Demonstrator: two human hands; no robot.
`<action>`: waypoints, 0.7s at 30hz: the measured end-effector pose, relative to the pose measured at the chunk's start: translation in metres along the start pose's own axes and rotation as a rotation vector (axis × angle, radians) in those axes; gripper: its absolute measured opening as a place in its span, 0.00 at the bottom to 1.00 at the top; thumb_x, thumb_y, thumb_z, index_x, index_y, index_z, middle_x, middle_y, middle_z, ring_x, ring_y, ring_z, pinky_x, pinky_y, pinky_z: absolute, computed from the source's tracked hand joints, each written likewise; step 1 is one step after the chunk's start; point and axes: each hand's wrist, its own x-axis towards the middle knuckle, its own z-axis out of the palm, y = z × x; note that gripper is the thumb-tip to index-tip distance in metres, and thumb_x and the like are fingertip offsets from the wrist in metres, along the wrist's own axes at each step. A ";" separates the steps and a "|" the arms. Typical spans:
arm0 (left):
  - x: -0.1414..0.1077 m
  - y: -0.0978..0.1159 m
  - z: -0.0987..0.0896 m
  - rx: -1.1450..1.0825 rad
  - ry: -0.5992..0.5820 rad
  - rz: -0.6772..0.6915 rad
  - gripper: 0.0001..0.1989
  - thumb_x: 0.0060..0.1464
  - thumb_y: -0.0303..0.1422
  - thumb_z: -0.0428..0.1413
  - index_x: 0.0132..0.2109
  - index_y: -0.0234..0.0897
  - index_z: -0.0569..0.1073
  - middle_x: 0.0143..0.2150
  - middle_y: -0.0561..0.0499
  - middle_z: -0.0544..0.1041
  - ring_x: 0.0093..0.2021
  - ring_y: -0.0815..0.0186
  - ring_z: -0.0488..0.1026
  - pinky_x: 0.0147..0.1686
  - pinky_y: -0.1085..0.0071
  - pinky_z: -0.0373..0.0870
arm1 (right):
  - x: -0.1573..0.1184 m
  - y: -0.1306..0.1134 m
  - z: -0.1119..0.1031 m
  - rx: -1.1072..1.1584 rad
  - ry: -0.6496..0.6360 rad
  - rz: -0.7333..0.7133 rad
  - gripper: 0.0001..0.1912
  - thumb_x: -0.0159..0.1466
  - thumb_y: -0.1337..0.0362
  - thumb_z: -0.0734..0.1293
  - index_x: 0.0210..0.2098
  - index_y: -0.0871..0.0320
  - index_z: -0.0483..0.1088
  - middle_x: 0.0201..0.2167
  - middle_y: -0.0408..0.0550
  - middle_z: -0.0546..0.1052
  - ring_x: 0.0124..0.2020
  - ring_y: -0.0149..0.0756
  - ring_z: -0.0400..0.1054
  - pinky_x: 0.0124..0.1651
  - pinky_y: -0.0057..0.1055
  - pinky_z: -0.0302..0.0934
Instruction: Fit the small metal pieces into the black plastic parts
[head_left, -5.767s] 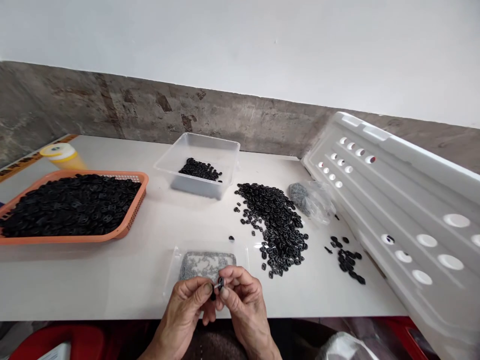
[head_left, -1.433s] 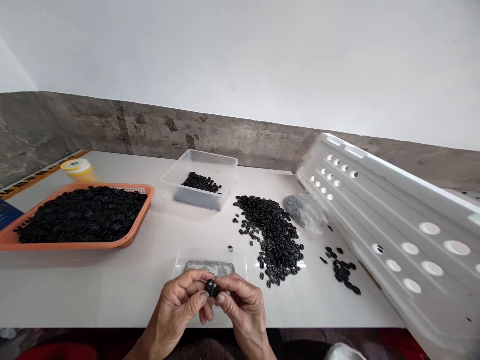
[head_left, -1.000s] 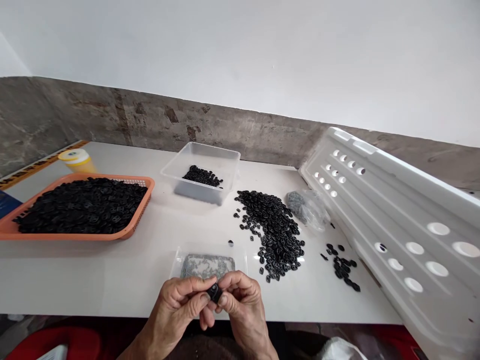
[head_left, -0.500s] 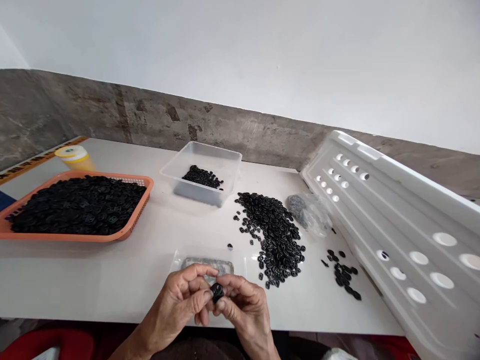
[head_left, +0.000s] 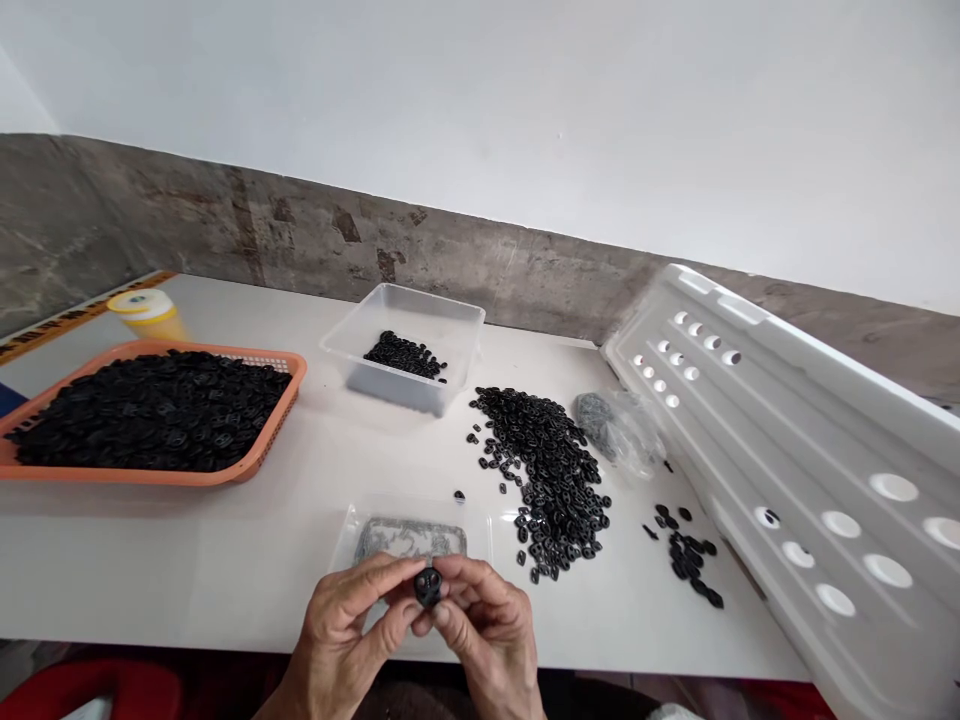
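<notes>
The left hand (head_left: 341,625) and the right hand (head_left: 491,625) come together at the near edge of the table (head_left: 247,570), thumbs and fingertips of both closed on one small black piece (head_left: 427,587) (its upper face shows two round holes). The piece is held up between them, in front of a shallow clear tray (head_left: 480,540) that lies on the table and carries fine grey bits (head_left: 375,537), too small to make out one by one. Just beyond the tray sits a single black part (head_left: 459,496). To the right of the tray spreads a loose heap of small black parts (head_left: 551,470), and past it a clear plastic bag (head_left: 634,435) with grey contents lies slumped near the foot of a large white perforated panel (head_left: 795,430), which leans at a slant along the right side. A scattered group of black pieces (head_left: 690,555) lies between the heap and the panel. Farther back stands a clear plastic bin (head_left: 459,345) with a small pile of black parts inside. At the left an orange basket (head_left: 259,455) is heaped with black parts (they nearly reach its rim), and behind it stands a yellow container with a white top (head_left: 150,315).
</notes>
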 end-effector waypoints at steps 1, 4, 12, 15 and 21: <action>0.000 0.001 0.000 0.010 -0.003 0.005 0.23 0.55 0.20 0.55 0.55 0.47 0.71 0.33 0.55 0.76 0.31 0.77 0.75 0.34 0.86 0.74 | -0.001 0.001 0.000 -0.009 0.005 -0.003 0.15 0.63 0.71 0.67 0.48 0.53 0.71 0.32 0.44 0.75 0.32 0.22 0.74 0.40 0.14 0.69; 0.000 0.001 0.000 0.038 -0.034 0.025 0.24 0.57 0.20 0.53 0.57 0.47 0.70 0.32 0.55 0.76 0.30 0.77 0.74 0.33 0.86 0.74 | -0.004 -0.001 -0.002 -0.083 -0.002 0.034 0.16 0.63 0.71 0.67 0.50 0.54 0.70 0.32 0.44 0.75 0.33 0.22 0.73 0.41 0.16 0.69; -0.003 0.001 0.000 0.041 -0.052 0.051 0.24 0.56 0.20 0.53 0.58 0.44 0.69 0.35 0.53 0.76 0.33 0.76 0.75 0.36 0.85 0.74 | -0.012 -0.012 0.009 -0.082 0.144 0.131 0.14 0.60 0.63 0.71 0.44 0.59 0.72 0.29 0.45 0.74 0.30 0.23 0.72 0.39 0.17 0.68; -0.005 -0.001 0.000 0.022 -0.071 0.063 0.25 0.54 0.22 0.58 0.58 0.44 0.69 0.37 0.52 0.77 0.36 0.74 0.76 0.38 0.82 0.75 | -0.014 -0.015 0.015 -0.087 0.228 0.149 0.14 0.57 0.62 0.73 0.41 0.60 0.73 0.29 0.45 0.74 0.30 0.22 0.71 0.37 0.15 0.67; -0.006 -0.002 0.002 -0.102 -0.096 0.023 0.26 0.53 0.19 0.57 0.57 0.46 0.70 0.38 0.51 0.76 0.33 0.74 0.75 0.32 0.83 0.75 | -0.018 -0.012 0.009 -0.093 0.191 0.120 0.13 0.58 0.63 0.72 0.43 0.58 0.73 0.29 0.44 0.74 0.28 0.22 0.70 0.36 0.15 0.68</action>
